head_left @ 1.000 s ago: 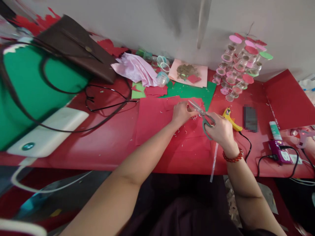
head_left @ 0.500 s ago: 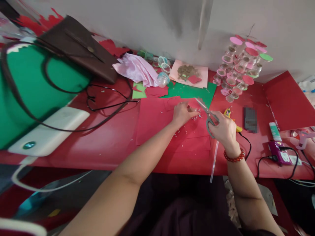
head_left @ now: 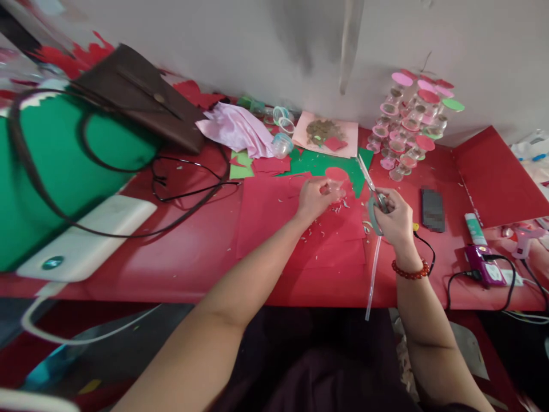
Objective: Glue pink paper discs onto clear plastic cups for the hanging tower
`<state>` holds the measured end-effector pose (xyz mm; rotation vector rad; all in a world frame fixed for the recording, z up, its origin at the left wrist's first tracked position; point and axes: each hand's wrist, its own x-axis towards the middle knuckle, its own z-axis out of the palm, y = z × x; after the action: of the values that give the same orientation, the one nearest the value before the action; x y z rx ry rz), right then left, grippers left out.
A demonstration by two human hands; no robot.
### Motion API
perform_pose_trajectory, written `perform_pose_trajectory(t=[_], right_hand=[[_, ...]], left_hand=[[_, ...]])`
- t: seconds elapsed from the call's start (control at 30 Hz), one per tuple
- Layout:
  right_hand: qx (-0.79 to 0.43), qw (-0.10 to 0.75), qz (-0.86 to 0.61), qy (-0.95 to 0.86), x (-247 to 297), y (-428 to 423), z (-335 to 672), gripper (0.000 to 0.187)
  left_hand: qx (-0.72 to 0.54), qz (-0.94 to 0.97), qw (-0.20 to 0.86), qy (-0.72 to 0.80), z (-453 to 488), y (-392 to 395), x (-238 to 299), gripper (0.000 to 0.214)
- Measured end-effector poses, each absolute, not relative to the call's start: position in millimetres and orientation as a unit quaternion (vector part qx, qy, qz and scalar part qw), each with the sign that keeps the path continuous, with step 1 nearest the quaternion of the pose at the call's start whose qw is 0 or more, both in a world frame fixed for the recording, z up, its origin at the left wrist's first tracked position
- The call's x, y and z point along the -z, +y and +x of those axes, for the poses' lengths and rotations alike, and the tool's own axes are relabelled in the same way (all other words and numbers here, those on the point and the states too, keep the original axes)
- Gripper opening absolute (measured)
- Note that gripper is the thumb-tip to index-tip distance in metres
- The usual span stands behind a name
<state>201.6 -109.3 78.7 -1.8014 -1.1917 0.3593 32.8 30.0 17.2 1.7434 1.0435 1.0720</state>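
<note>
My left hand (head_left: 315,197) pinches a small clear cup with a round red paper disc (head_left: 336,174) on it, held just above the red paper sheets (head_left: 274,212). Beside it on the right, my right hand (head_left: 394,219) is closed round the grey handles of a pair of scissors (head_left: 371,187), blades pointing up and away toward the green paper (head_left: 326,162). The blades are clear of the disc. Small white paper trimmings lie scattered under both hands. A clear glue stick (head_left: 372,278) lies below my right hand at the table's front edge.
A stack of small clear cups with pink, red and green lids (head_left: 409,123) stands at the back right. A phone (head_left: 432,209), white tube (head_left: 473,228) and purple device (head_left: 482,265) with cables lie to the right. A brown bag (head_left: 141,100), green bag (head_left: 64,154) and white power bank (head_left: 86,237) fill the left.
My right hand has drawn the scissors away from the paper piece and swung the blades upright. My left hand has lifted the cup and red disc slightly. The yellow glue gun is now hidden behind my right hand.
</note>
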Motion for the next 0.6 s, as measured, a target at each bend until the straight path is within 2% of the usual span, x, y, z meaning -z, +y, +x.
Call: perform_pose_trajectory(t=[0.1,0.33,0.5,0.6], right_hand=[[-0.189,0.502,-0.708,-0.459,-76.7,-107.3,202.3,0.039],[-0.199,0.537,-0.682,-0.455,-75.1,-107.6,199.9,0.040],[-0.172,0.516,-0.696,-0.469,-73.6,-108.5,198.0,0.038],[-0.140,0.489,-0.707,-0.491,-74.1,-108.6,194.0,0.039]], left_hand=[[-0.467,0.631,0.503,0.362,31.4,30.0,-21.9,0.040],[-0.441,0.511,0.671,0.308,29.6,29.5,-23.0,0.046],[-0.434,0.510,0.682,0.294,29.0,29.9,-24.7,0.050],[-0.437,0.562,0.628,0.315,29.4,31.3,-20.5,0.045]])
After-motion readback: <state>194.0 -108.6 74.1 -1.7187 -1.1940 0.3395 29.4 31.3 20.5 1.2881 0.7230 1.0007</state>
